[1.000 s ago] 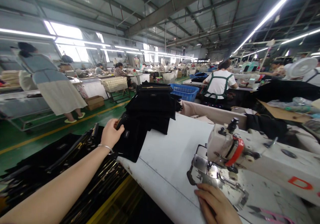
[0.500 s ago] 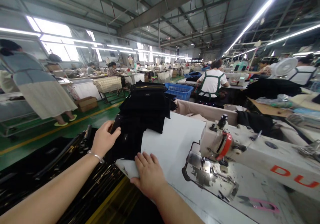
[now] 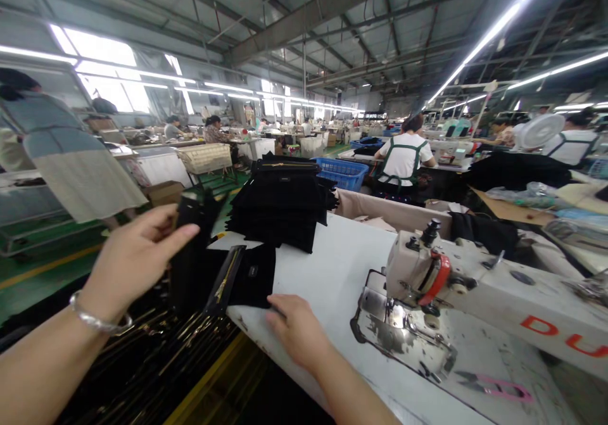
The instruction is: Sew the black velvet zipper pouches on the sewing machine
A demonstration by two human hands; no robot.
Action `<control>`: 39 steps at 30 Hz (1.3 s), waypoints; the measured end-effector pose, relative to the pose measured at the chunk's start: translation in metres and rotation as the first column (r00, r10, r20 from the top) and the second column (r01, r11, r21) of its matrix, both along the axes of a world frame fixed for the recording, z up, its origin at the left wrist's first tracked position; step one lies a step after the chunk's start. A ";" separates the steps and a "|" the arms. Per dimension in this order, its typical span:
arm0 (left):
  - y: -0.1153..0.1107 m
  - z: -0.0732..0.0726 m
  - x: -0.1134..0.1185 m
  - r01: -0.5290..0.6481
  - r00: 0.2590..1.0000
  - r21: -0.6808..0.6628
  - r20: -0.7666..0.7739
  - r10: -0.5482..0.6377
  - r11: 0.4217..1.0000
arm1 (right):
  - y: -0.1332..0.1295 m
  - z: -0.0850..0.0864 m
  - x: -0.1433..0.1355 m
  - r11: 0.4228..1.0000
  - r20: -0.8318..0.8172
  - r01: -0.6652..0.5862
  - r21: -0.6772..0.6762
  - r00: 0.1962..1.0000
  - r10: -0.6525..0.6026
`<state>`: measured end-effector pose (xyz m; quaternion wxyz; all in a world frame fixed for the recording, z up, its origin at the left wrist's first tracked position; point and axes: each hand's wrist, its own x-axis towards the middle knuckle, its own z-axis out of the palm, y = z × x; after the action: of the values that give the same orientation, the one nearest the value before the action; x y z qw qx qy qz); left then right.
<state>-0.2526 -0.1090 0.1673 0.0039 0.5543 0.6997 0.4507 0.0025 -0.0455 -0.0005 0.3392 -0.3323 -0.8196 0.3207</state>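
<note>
Raised at the left, my left hand (image 3: 135,254) pinches a black fabric piece (image 3: 192,247) that hangs down, blurred by motion. Another black piece with a gold zipper (image 3: 223,280) and a small label lies on the left end of the white table (image 3: 327,260). My right hand (image 3: 301,330) rests at that piece's lower right corner, its fingers bent together; what they hold, if anything, is hidden. Behind, a stack of black pieces (image 3: 280,203) stands on the table. Below my left hand is a heap of black zippered pieces (image 3: 137,355).
A sewing machine (image 3: 413,266) stands on the right, with pink-handled snips (image 3: 503,387) in front of it. Beyond the table are a blue basket (image 3: 344,175) and a seated person (image 3: 406,156). Another person (image 3: 71,152) stands at the left.
My left hand has moved left and towards me, lifting a black piece off the table. The zippered piece beneath now shows. My right hand has shifted slightly right, its fingers drawn in.
</note>
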 end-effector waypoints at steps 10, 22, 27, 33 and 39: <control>-0.005 -0.069 0.154 0.685 0.717 -0.295 0.433 -0.546 0.666 | -0.064 0.087 0.133 0.963 -0.142 0.258 -0.077 0.953 -0.267; -0.017 -0.086 0.198 0.816 0.388 -0.087 0.816 -0.429 0.572 | -0.087 0.087 0.160 0.973 -0.042 0.221 -0.059 0.974 -0.224; -0.019 -0.087 0.201 0.815 0.378 -0.100 0.838 -0.394 0.571 | -0.090 0.081 0.162 0.959 -0.088 0.282 -0.005 0.956 -0.281; -0.018 -0.089 0.201 0.803 0.409 -0.124 0.826 -0.388 0.583 | -0.091 0.079 0.164 0.947 -0.108 0.321 0.000 0.942 -0.319; -0.017 -0.088 0.201 0.804 0.390 -0.135 0.855 -0.342 0.580 | -0.088 0.081 0.162 0.943 -0.090 0.310 -0.122 0.943 -0.321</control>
<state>-0.0513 -0.1264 0.0797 0.6117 0.5026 0.4717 0.3882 0.1643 -0.1334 0.0807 0.4122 -0.4589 -0.7177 0.3231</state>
